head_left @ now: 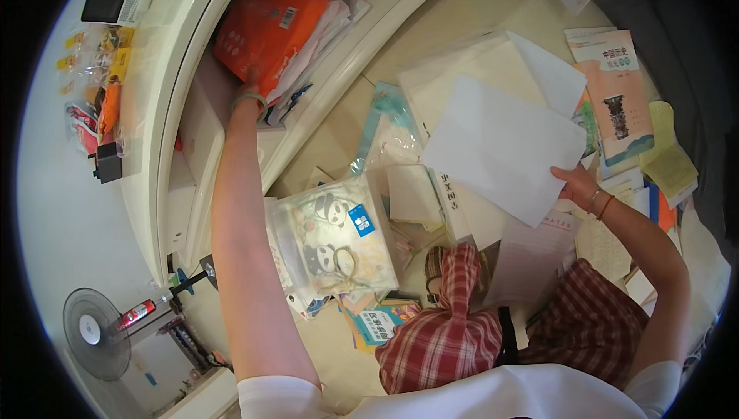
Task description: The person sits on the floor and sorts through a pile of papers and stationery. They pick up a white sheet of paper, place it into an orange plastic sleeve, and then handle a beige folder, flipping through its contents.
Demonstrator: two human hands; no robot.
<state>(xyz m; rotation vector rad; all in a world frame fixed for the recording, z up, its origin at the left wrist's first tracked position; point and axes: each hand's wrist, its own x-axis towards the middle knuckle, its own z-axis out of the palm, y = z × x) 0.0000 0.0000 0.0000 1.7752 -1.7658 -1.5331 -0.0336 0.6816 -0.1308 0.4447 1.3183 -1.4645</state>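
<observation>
My left arm stretches up into a cream cabinet compartment. There my left hand (251, 89) grips the near edge of an orange packet (275, 28) with a white label; some of its fingers are hidden. The packet lies tilted on a stack of white papers (327, 34). To the right, my right hand (576, 186) is closed on the corner of white paper sheets (500, 142). These sheets lie over a broad pale stack (454, 65) on the floor. A clear plastic box (339, 238) with panda pictures and a blue label stands between my arms.
Textbooks (616, 103), a yellowish booklet (670, 153) and loose papers spread at the right. A teal-edged clear pouch (385, 122) lies beside the cabinet rim (346, 88). Colourful books (381, 323) sit near my knees. A fan (91, 330) stands at the lower left.
</observation>
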